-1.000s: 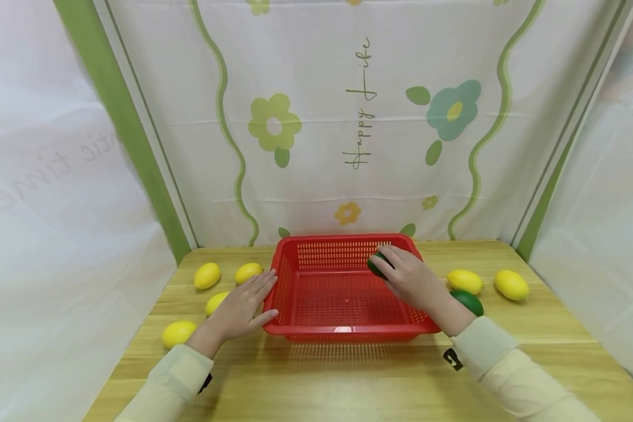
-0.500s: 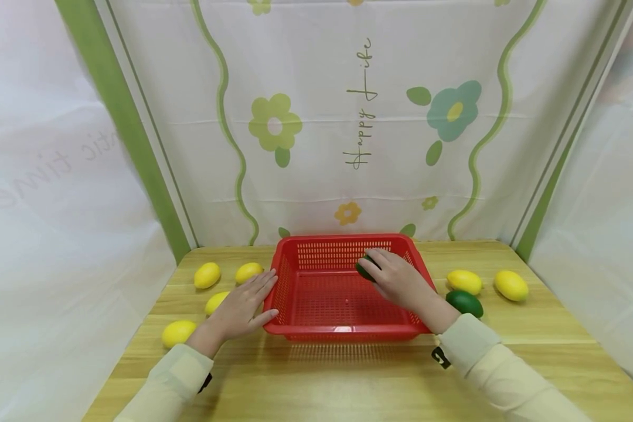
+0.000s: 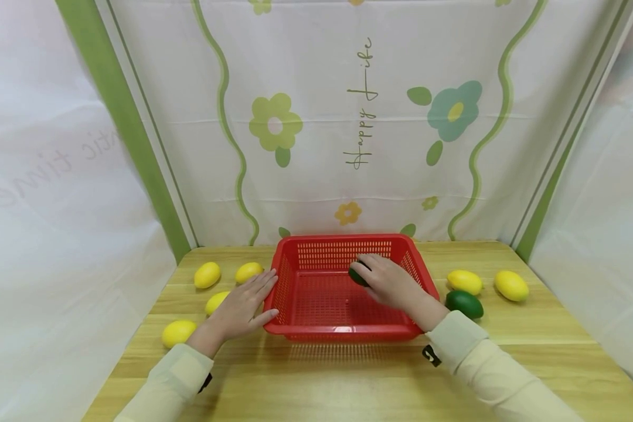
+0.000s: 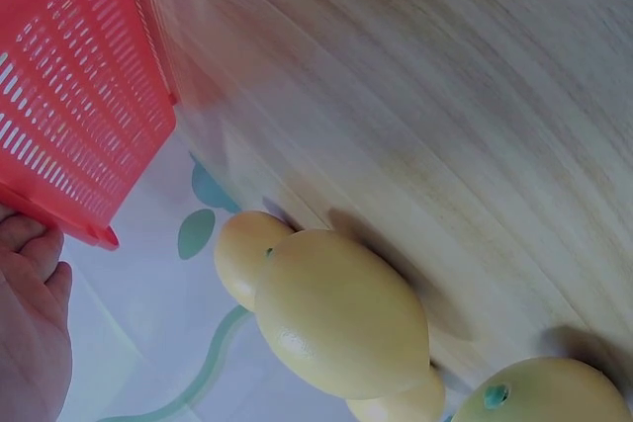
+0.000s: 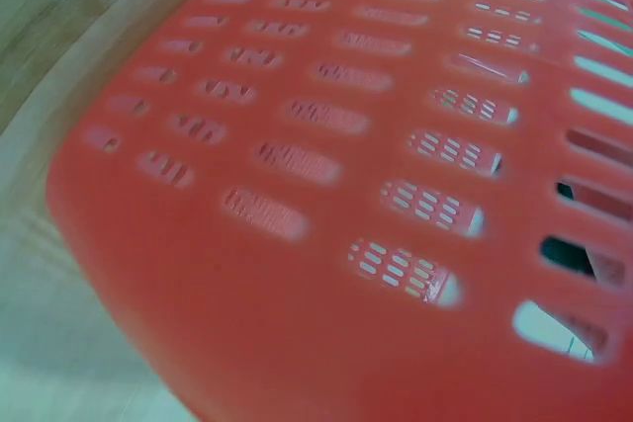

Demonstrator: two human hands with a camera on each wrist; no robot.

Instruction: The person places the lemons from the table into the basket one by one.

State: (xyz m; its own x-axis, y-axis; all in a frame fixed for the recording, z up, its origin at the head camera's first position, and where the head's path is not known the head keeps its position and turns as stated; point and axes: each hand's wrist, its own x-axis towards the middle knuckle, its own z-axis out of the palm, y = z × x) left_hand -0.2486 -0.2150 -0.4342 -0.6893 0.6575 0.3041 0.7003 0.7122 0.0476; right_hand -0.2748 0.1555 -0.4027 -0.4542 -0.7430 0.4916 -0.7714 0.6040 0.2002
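My right hand point(image 3: 392, 284) is inside the red plastic basket point(image 3: 343, 330), over its right half, with fingers curled round a dark green oval fruit point(image 3: 357, 275). Whether that fruit touches the basket floor I cannot tell. In the right wrist view the slotted basket wall point(image 5: 247, 284) fills most of the picture, and a bit of dark green point(image 5: 567, 255) shows through a slot. My left hand point(image 3: 240, 306) rests on the basket's left rim with fingers extended. The left wrist view catches its fingers point(image 4: 40, 249) at the rim.
Several lemons lie left of the basket, including a near lemon point(image 3: 179, 333) and a far lemon point(image 3: 207, 275). On its right sit two lemons, one lemon point(image 3: 464, 282) beside a second green fruit point(image 3: 465, 304) and another lemon point(image 3: 511, 285) farther out. A printed curtain point(image 3: 316, 176) hangs behind the table.
My right hand has moved left across the basket and slightly down with the green fruit. The left hand and basket have stayed put.
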